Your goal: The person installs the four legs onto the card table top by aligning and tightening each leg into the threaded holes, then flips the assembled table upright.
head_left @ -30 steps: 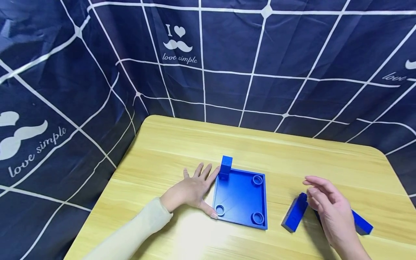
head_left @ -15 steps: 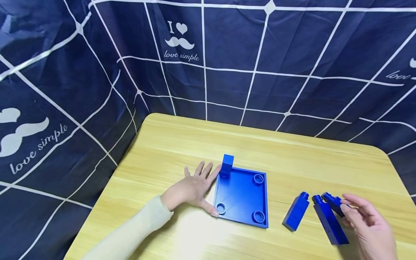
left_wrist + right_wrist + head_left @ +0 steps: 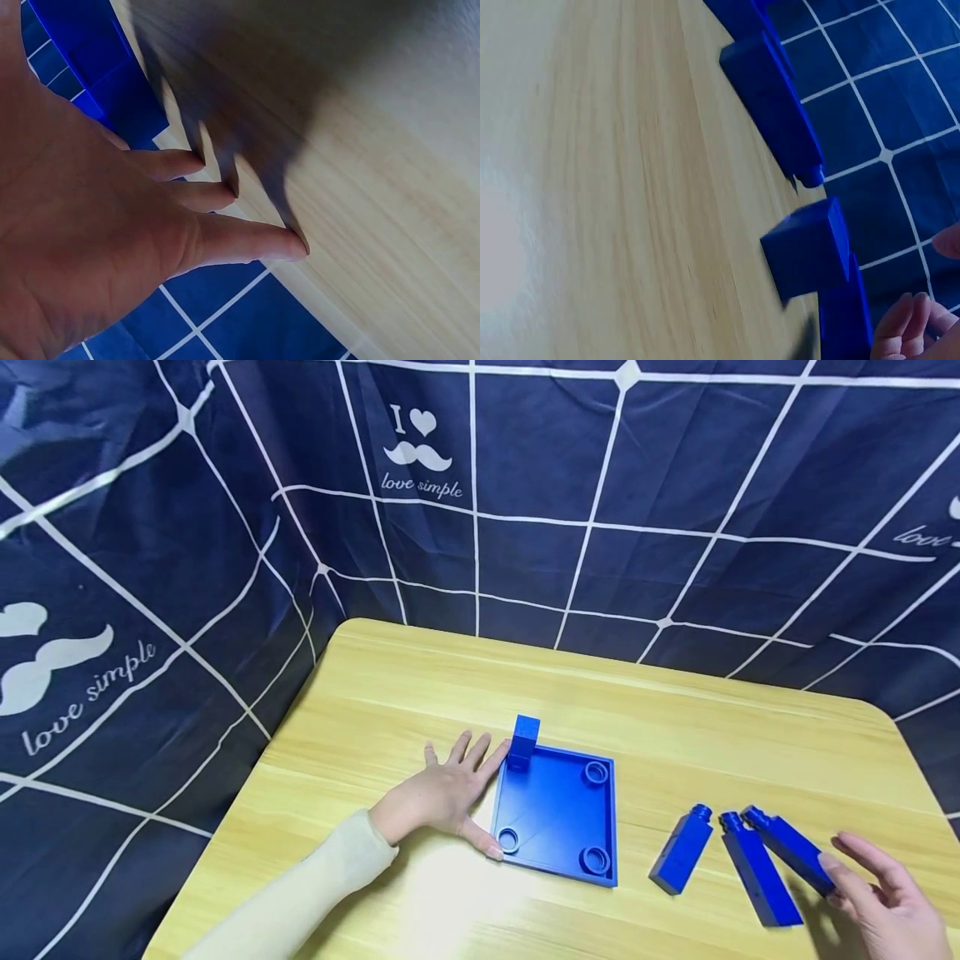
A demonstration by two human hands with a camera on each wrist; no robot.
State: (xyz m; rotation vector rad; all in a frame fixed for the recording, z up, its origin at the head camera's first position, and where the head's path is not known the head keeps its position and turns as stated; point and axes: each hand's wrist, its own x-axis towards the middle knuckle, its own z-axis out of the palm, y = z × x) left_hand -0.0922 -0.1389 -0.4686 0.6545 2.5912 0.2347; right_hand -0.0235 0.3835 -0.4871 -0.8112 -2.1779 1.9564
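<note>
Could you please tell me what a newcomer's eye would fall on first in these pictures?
Probably the bright blue tray near the middle of the wood-grain table, with one upright post standing at its far left corner. Next, perhaps, the three blue posts lying to its right, and the white-lined navy cloth behind the table.

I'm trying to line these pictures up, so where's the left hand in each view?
Head: left hand, below centre, at the left edge of the blue tray.
Left wrist: it fills much of the left side.
Right wrist: not in it.
Shared landmark: the white-lined navy cloth, in all three.
</note>
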